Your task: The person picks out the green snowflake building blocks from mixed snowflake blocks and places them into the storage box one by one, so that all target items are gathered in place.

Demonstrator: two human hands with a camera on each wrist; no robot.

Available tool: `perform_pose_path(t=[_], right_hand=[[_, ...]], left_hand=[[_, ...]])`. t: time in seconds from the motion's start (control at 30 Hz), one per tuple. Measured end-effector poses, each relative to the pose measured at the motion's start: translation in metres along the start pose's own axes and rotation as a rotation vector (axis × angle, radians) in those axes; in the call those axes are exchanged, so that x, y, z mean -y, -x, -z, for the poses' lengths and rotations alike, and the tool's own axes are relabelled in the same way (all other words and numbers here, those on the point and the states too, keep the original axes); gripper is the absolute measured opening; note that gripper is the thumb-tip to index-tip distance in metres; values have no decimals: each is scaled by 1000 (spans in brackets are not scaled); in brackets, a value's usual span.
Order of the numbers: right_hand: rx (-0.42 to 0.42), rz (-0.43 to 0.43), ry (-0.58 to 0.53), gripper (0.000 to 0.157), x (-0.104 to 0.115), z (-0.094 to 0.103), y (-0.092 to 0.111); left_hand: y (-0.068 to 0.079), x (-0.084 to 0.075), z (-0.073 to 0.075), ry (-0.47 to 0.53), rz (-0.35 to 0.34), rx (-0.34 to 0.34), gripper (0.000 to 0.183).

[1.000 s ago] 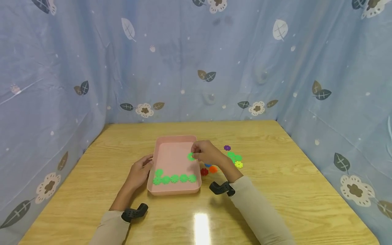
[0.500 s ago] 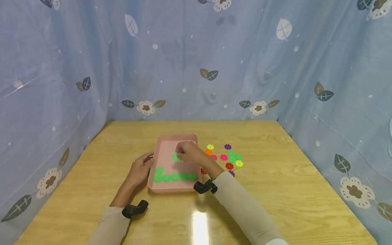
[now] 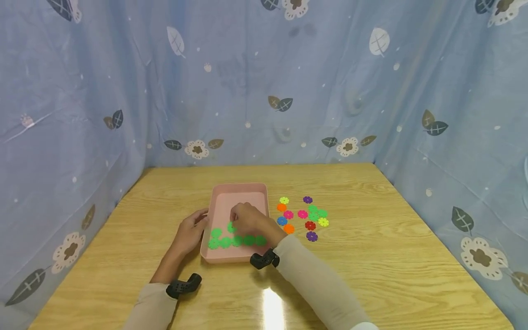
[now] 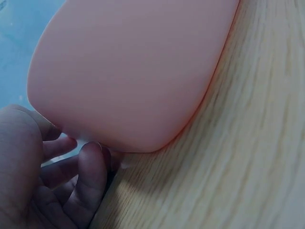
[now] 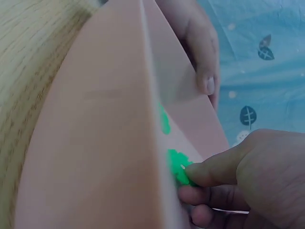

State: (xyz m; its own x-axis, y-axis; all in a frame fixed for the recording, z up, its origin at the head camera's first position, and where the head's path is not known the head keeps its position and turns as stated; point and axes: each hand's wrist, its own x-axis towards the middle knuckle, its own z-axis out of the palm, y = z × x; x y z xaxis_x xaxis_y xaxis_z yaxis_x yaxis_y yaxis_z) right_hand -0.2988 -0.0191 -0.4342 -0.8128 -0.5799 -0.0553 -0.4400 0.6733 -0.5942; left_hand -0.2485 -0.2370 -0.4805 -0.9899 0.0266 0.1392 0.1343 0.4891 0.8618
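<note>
A shallow pink tray stands on the table. My left hand rests at its left wall, fingers and thumb on the outside; in the left wrist view its loosely bent fingers touch the tray's corner. Inside the tray, my right hand pinches a green flower-shaped disc between thumb and fingers, close to the floor. Several green flower discs line the near wall, with another green disc above the left end of that row.
Right of the tray lie loose flower discs: yellow, orange, blue, pink, red, purple and several green ones. A patterned blue curtain encloses the wooden table at the back and sides.
My right hand has carried the green disc from the tray's right side leftward, then down toward the near row. The left hand has stayed at the tray's left wall.
</note>
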Motion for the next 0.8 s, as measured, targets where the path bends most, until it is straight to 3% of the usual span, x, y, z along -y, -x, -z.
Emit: perform_pose_path(t=[0.23, 0.47, 0.8], right_hand=[[17, -52, -42, 12, 3, -4, -2], [-4, -43, 30, 17, 4, -10, -4], [-16, -79, 39, 16, 6, -13, -3]], left_hand=[[-1, 1, 0, -10, -13, -7, 48], [3, 1, -1, 1, -5, -2, 47], [3, 4, -2, 3, -10, -4, 47]])
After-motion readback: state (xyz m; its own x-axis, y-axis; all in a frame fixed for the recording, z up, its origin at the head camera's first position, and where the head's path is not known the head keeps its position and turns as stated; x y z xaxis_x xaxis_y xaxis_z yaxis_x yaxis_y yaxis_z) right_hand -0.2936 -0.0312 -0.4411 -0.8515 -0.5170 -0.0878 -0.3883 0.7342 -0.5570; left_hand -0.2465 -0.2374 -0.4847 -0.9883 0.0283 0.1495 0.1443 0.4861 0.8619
